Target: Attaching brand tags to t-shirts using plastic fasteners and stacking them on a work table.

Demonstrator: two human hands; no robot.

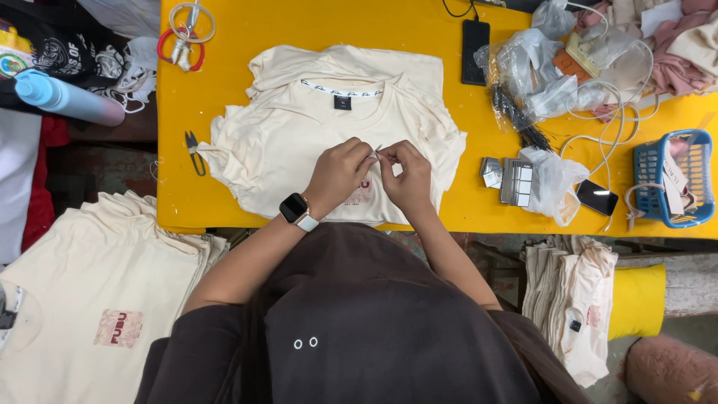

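A folded cream T-shirt (299, 138) with a dark neck label lies on the yellow table (314, 30). My left hand (340, 170), with a smartwatch on its wrist, and my right hand (407, 173) meet above the shirt's lower middle. Both pinch a small thin white piece (377, 152) between fingertips; what it is I cannot tell. The shirt's red chest print is mostly hidden under my hands.
Small snips (195, 152) lie left of the shirt. Scissors with red handles (182, 43) sit far left. A black phone (475, 51), clear plastic bags (535, 71), white cords, a tag stack (516, 179) and a blue basket (673, 179) crowd the right. Cream shirt piles (97, 299) lie below.
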